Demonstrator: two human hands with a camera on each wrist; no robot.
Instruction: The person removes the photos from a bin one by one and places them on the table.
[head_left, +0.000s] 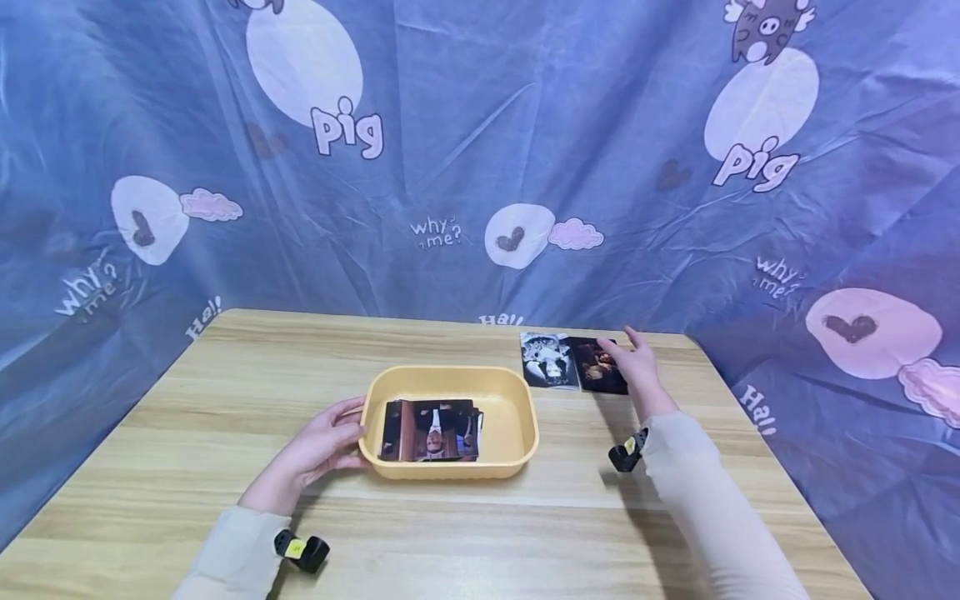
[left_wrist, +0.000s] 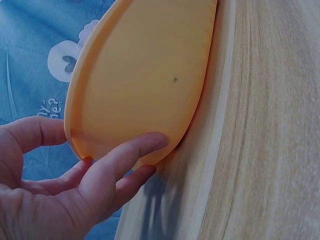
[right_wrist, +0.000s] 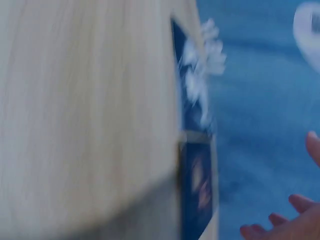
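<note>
A yellow plastic tub [head_left: 504, 425] stands on the table, with a pile of photo cards [head_left: 435, 433] inside at its left. My left hand [head_left: 330, 440] holds the tub's left end, its fingers and thumb spread around the outer wall [left_wrist: 145, 75]. At the back right of the table, two photo cards lie side by side, a black-and-white one [head_left: 550, 362] and a dark one [head_left: 596, 367]. My right hand [head_left: 637, 367] hovers at the dark card's right side, fingers apart and holding nothing; part of that card is hidden behind it.
Wood-grain table [head_left: 187, 400] lies under everything. Close behind its back edge hangs a blue patterned cloth [head_left: 465, 158], which also runs along both sides. Each wrist wears a small black camera.
</note>
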